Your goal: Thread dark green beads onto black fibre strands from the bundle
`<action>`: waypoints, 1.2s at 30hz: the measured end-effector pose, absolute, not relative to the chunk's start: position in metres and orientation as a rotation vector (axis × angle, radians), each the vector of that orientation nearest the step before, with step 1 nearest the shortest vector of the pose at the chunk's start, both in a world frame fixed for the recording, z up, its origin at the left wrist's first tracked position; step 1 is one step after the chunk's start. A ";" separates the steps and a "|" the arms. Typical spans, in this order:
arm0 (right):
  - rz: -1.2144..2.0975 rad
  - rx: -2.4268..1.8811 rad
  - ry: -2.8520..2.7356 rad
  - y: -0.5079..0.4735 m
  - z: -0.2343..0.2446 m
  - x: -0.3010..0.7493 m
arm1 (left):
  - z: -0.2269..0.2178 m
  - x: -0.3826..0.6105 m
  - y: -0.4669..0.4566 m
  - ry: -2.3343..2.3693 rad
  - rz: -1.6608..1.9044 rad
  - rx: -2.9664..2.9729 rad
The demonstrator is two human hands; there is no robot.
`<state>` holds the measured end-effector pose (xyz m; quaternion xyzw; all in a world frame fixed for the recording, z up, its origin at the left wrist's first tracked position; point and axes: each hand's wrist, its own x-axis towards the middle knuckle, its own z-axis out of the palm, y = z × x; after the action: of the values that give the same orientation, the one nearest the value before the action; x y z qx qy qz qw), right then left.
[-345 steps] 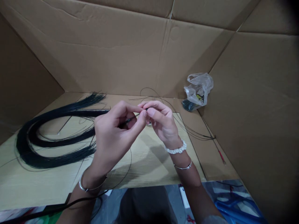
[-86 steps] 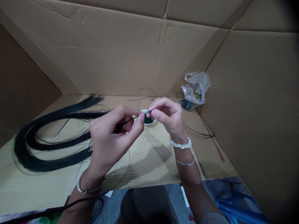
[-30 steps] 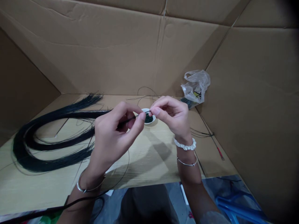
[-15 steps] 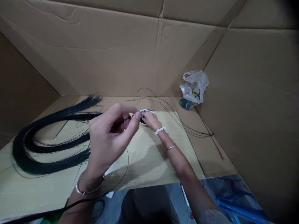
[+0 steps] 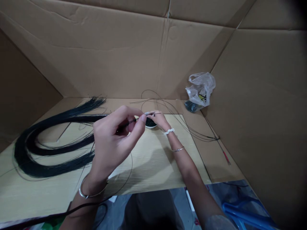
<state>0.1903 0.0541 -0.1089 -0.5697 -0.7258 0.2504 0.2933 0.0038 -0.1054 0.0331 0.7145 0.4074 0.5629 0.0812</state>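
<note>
While the left hand (image 5: 112, 143) pinches a thin dark strand (image 5: 151, 114) between thumb and fingertips, the right hand (image 5: 159, 120) lies low over the board, its fingers curled close to the strand's far end. Whether those fingers actually grip the strand or only sit against it is impossible to tell from this view. The strand runs roughly level across the gap between the hands, passing just over a small white dish (image 5: 150, 126) that holds dark green grains (image 5: 150, 122). The step in hand looks like close pinching work on this one strand, right above the dish. Any next move calls for a firm pinch on the left and careful fingertip control on the right, since the strand is so fine. A long bundle of dark strands (image 5: 43, 153) lies looped on a pale wooden board (image 5: 153, 164) to the left of the hands, and a few loose wires (image 5: 192, 127) trail off to the right of the dish. Farther right, a crumpled plastic bag (image 5: 200, 89) sits in the corner against a cardboard wall (image 5: 96, 57), and a red-tipped stick (image 5: 226, 158) lies near the wall. A white scrunchie (image 5: 169, 131) and a thin bangle (image 5: 177, 149) circle the right wrist and forearm, and another bangle (image 5: 92, 188) circles the left wrist.
</note>
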 end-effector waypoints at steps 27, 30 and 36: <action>1.152 -0.432 -1.225 -0.049 0.007 0.168 | 0.034 0.005 -0.106 1.249 1.824 1.955; 1.134 -0.436 -1.193 -0.056 0.011 0.167 | 0.035 0.005 -0.103 1.208 1.739 1.885; 1.195 -0.406 -1.215 -0.061 0.017 0.171 | 0.033 0.008 -0.083 1.037 1.515 1.678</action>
<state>0.1714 -0.0608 0.0172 -0.1781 -0.5326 0.5240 0.6403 0.0081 -0.0834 0.0333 0.6388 0.3950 0.5768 0.3213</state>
